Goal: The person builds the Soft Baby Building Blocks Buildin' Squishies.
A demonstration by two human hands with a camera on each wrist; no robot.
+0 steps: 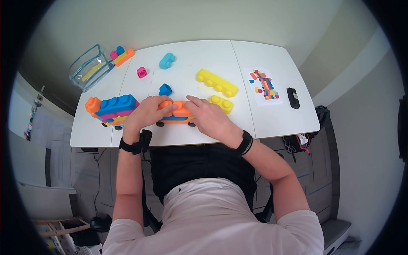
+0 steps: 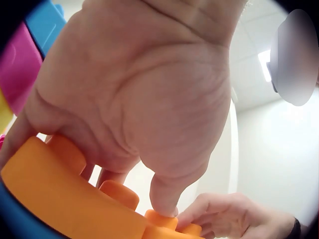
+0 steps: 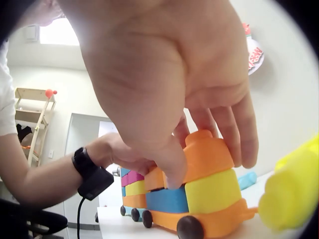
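Observation:
Both hands are on a toy block wagon with an orange wheeled base (image 3: 224, 218). On the base sit a blue block (image 3: 169, 200) and a yellow block (image 3: 214, 191), topped by orange blocks. My right hand (image 1: 212, 121) grips the right orange block (image 3: 209, 159), thumb on the near side and fingers on the far side. My left hand (image 1: 149, 111) holds the left orange block (image 2: 75, 194), its fingers behind it and thumb on a stud near the seam. Left of it stands a taller block vehicle (image 1: 117, 108) in blue, pink, yellow and orange.
Behind the hands lie a blue piece (image 1: 165, 89), a pink block (image 1: 142, 72) and a light-blue block (image 1: 167, 60). Yellow blocks, one long (image 1: 216, 83) and one short (image 1: 221, 104), lie rightward. A clear case (image 1: 84, 87), a picture sheet (image 1: 274, 101) and a black object (image 1: 293, 98) are farther out.

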